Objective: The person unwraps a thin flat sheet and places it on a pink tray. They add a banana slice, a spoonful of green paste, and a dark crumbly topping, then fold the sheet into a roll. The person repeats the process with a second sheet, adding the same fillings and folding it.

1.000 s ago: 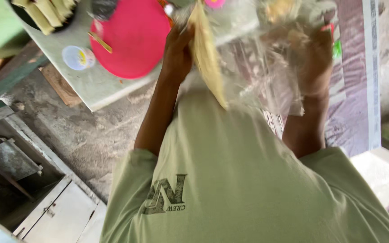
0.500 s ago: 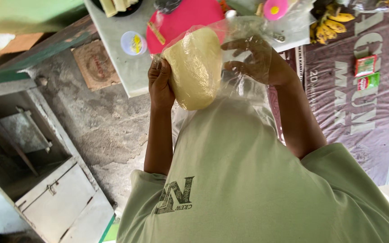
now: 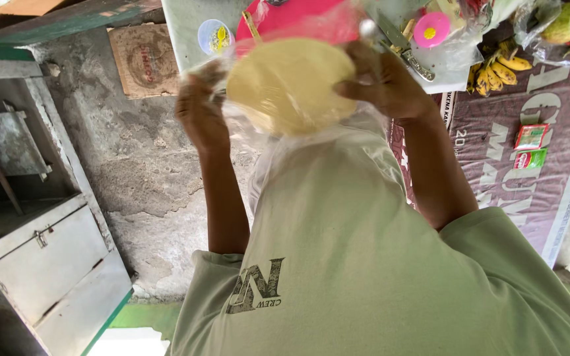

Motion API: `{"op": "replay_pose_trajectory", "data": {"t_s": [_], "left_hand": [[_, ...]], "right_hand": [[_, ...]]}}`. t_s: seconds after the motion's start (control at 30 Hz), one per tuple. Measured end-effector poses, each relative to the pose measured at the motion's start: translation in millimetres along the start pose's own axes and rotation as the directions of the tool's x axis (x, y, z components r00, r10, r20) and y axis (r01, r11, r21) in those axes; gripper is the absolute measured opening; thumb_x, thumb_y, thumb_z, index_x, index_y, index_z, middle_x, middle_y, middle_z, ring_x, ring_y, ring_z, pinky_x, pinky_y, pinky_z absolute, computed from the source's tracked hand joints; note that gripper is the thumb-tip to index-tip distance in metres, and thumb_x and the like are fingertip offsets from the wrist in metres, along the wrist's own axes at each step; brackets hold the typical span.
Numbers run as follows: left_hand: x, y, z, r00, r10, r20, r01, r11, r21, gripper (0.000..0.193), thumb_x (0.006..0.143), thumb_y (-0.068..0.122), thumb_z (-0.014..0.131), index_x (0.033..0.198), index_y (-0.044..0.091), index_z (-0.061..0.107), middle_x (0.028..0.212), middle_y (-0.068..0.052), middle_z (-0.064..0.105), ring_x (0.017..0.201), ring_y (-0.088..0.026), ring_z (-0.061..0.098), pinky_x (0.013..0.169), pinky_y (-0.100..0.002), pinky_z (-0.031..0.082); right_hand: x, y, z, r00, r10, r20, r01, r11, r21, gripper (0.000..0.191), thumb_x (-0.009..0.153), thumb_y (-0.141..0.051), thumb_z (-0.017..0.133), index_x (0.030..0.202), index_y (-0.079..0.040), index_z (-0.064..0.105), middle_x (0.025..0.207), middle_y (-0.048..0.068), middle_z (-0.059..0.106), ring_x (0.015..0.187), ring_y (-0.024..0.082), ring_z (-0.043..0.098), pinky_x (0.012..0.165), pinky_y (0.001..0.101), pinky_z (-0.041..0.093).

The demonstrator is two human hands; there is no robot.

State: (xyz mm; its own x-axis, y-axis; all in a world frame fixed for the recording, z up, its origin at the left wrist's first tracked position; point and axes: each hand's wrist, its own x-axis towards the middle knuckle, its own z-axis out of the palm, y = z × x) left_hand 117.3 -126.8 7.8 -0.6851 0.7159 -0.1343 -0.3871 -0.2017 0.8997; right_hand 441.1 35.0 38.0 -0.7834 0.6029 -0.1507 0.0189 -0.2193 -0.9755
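Above the table edge (image 3: 186, 39), both hands gripping dough disc (image 3: 289, 82)

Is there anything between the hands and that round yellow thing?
Yes: a clear plastic bag wraps the round pale-yellow disc. The left hand and right hand grip it through the plastic, not bare.
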Motion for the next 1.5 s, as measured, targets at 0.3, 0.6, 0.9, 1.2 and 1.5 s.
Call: {"op": "replay_pose_trajectory", "data": {"t_s": [0.3,0.6,0.9,1.2,1.5], "left_hand": [[-10.7,91.9,-22.6,0.880,0.409,-0.241,-0.395,0.912,0.109,0.036,0.087,-0.015,0.054,0.113,0.008,0.057,0.096,-0.015,0.073,0.062,-0.013,0.056,0.050,-0.023,0.045],[-117.6,100.5,174.3,0.815,0.044,0.577,-0.304,0.882,0.361,0.062,0.089,0.031,0.091,0.130,0.004,0.052,0.109,-0.009,0.061,0.091,-0.012,0.063,0.080,-0.025,0.055],[-138.8,112.4,233.3,0.639,0.117,0.760,-0.451,0.858,0.247,0.050,0.093,0.039,0.086,0.096,0.008,0.046,0.087,-0.006,0.060,0.067,-0.011,0.064,0.054,-0.024,0.047],[-165.8,96.8,257.3,0.580,0.271,0.769,-0.589,0.791,0.166,0.046,0.092,0.042,0.084,0.083,0.010,0.051,0.072,-0.004,0.056,0.058,-0.012,0.055,0.044,-0.029,0.039],[-184.5,103.5,259.2,0.555,0.262,0.789,-0.630,0.752,0.194,0.045,0.098,0.044,0.079,0.088,0.008,0.054,0.076,-0.006,0.058,0.059,-0.012,0.056,0.046,-0.030,0.041]], "right_hand": [[-36.4,-117.1,-27.7,0.939,-0.047,-0.340,0.193,0.891,0.410,0.021,0.102,-0.006,0.062,0.118,0.002,0.070,0.112,0.012,0.076,0.101,0.018,0.076,0.095,0.0325,0.063],[-50.5,-158.0,10.5,0.997,-0.031,-0.075,0.046,0.979,0.200,0.023,0.099,-0.006,0.074,0.115,0.010,0.069,0.102,0.010,0.076,0.091,0.012,0.072,0.083,0.0287,0.062],[-89.3,-212.2,2.0,0.975,-0.085,0.206,0.090,0.996,-0.014,0.016,0.099,-0.006,0.065,0.106,0.008,0.065,0.093,0.011,0.072,0.083,0.013,0.068,0.076,0.0258,0.055],[-102.2,-205.1,-19.3,0.872,-0.401,0.282,0.435,0.898,-0.068,0.025,0.091,-0.010,0.066,0.102,0.012,0.063,0.092,0.023,0.073,0.074,0.017,0.076,0.062,0.0251,0.058],[-123.1,-214.3,-20.1,0.867,-0.410,0.284,0.469,0.863,-0.186,0.034,0.081,-0.014,0.076,0.097,0.012,0.062,0.088,0.023,0.072,0.069,0.014,0.075,0.059,0.0237,0.055]]}}
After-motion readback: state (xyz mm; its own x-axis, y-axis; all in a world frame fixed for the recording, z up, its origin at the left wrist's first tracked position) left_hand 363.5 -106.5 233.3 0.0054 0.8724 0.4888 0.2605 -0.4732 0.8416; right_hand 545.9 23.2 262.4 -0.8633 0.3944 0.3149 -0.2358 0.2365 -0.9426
